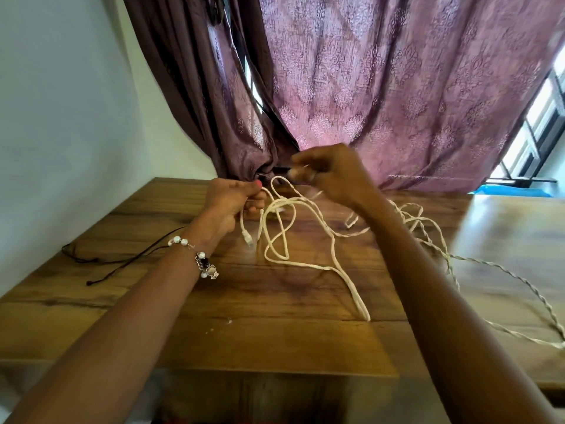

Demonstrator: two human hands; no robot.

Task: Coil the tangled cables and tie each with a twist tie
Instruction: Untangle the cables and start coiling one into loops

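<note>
Over the wooden table (214,338), just in front of the curtain (382,87), both hands are up and busy with the white cable (276,237). Left hand (237,200), fingers curled tight, grips a bunch of strands near the far edge of the table, and a plug end (248,238) dangles just below that fist. Right hand (333,172) sits a little higher and closer to the curtain, fingers pinched on something at the top of a loop; it's blurred, so whether that's the cable itself or a small dark piece beside it, I cannot tell. Between the hands the cable arches up, then drops in loose crossing loops onto the table and runs toward the near edge. Off to the right of that lies a twisted cord (501,270), snaking away to the table's right side, partly tangled with the white one behind the right forearm. A thin black cord (122,258) rests at the table's left side, well apart. My read: this is early, the untangling and first gathering of loops, with nothing coiled or tied yet. No twist tie shows itself clearly. Next move calls for drawing the white cable free of the twisted cord, then feeding even loops into the left hand's hold.
</note>
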